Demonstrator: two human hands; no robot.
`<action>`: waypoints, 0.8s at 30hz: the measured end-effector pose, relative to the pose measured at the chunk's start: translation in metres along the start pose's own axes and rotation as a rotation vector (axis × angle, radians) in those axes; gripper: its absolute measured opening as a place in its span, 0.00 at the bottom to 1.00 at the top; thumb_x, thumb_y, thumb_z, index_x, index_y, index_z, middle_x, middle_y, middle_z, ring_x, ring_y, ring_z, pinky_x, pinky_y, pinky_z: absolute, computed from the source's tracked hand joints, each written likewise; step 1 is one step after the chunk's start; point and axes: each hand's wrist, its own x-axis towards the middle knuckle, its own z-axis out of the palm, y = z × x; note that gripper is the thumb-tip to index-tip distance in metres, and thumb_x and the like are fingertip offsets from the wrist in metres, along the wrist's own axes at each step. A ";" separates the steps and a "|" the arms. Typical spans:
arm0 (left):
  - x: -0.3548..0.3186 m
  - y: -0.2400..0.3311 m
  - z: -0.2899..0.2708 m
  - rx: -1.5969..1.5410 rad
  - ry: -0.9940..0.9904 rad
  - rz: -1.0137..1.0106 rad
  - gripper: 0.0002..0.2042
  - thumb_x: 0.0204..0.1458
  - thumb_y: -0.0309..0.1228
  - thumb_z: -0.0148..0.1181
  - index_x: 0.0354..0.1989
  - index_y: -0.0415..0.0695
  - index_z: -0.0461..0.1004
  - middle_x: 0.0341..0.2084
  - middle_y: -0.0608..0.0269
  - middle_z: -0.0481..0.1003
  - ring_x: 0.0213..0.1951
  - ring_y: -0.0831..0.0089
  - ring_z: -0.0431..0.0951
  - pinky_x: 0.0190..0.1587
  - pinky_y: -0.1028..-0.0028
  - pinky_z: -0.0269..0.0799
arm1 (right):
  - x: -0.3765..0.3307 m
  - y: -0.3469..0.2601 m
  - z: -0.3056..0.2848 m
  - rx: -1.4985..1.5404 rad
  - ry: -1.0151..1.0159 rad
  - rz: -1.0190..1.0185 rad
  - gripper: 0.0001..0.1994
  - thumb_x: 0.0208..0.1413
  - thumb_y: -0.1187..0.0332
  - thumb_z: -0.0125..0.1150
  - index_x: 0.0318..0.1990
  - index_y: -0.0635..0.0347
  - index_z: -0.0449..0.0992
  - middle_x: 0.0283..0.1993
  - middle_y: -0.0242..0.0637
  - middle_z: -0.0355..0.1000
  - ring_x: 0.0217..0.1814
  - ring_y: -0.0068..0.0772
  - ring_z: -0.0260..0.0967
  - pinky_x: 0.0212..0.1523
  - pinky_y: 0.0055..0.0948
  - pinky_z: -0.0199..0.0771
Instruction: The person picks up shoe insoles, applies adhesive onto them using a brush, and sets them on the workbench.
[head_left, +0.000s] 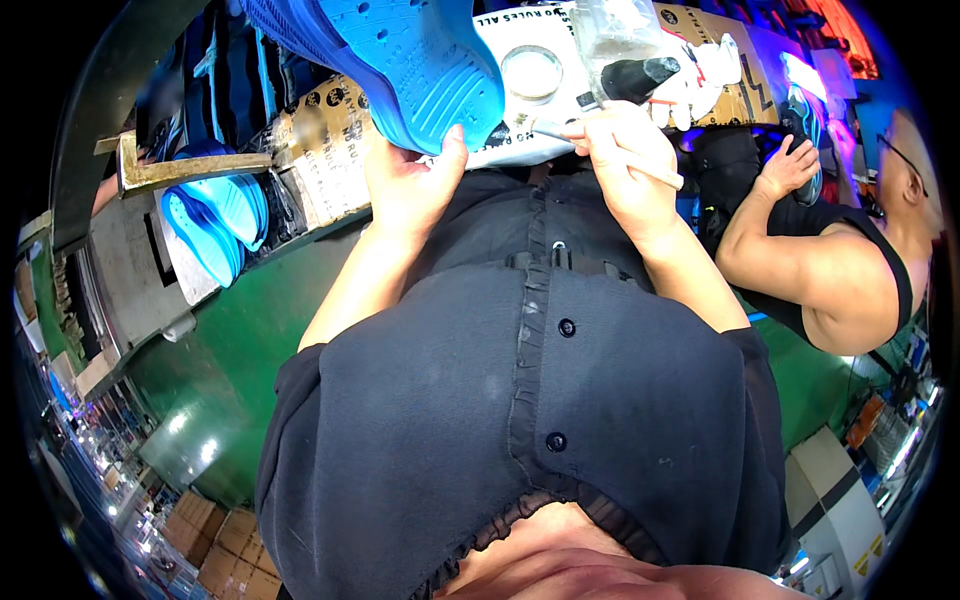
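My left hand (pixel 415 195) grips the heel end of a large blue shoe sole (pixel 425 65), thumb on its grooved inner face. Its far end runs out of the top of the picture. In my right hand (pixel 632 175) is a brush with a pale handle (pixel 655 172). The bristle end points left, close to the sole but apart from it. A round, clear-walled dish (pixel 532 74) with pale contents stands on white printed sheeting just beyond the brush.
Cardboard (pixel 318 150) covers the bench. More blue soles (pixel 215 225) lie at left, beside a wooden frame (pixel 195 172). A black object (pixel 640 78), a plastic bag (pixel 615 30) and white gloves (pixel 700 85) lie at right. There, a co-worker (pixel 830 250) holds a shoe.
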 end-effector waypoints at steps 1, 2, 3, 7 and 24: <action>0.000 0.000 0.000 0.030 -0.009 0.000 0.19 0.46 0.24 0.60 0.47 0.36 0.64 0.39 0.55 0.72 0.39 0.71 0.74 0.45 0.73 0.68 | 0.000 0.000 0.001 0.019 0.009 0.011 0.07 0.50 0.71 0.54 0.25 0.61 0.78 0.25 0.35 0.74 0.28 0.32 0.69 0.33 0.27 0.64; 0.000 0.000 0.000 0.060 -0.018 -0.001 0.18 0.45 0.23 0.60 0.46 0.36 0.64 0.38 0.56 0.72 0.39 0.72 0.74 0.44 0.73 0.69 | 0.000 -0.001 0.001 0.039 0.018 0.022 0.07 0.49 0.71 0.54 0.25 0.61 0.77 0.25 0.34 0.74 0.28 0.31 0.69 0.33 0.28 0.64; 0.000 0.000 0.000 0.058 -0.019 -0.001 0.18 0.45 0.23 0.60 0.46 0.36 0.64 0.38 0.56 0.72 0.39 0.72 0.74 0.44 0.73 0.69 | 0.000 -0.002 0.003 0.037 0.018 0.023 0.07 0.49 0.71 0.54 0.25 0.61 0.77 0.25 0.34 0.74 0.28 0.31 0.69 0.33 0.28 0.64; 0.003 0.003 0.004 0.119 0.029 0.141 0.14 0.43 0.24 0.60 0.39 0.36 0.68 0.30 0.58 0.73 0.32 0.74 0.73 0.38 0.75 0.69 | 0.002 -0.004 0.006 0.055 -0.056 -0.075 0.06 0.49 0.72 0.54 0.25 0.61 0.77 0.25 0.34 0.74 0.26 0.31 0.68 0.30 0.28 0.62; 0.004 0.001 0.009 0.030 0.121 0.232 0.10 0.42 0.24 0.61 0.33 0.36 0.70 0.26 0.59 0.75 0.29 0.74 0.75 0.34 0.76 0.69 | -0.001 -0.007 0.001 0.098 -0.008 -0.006 0.08 0.51 0.72 0.54 0.25 0.62 0.77 0.24 0.34 0.73 0.26 0.32 0.68 0.30 0.27 0.64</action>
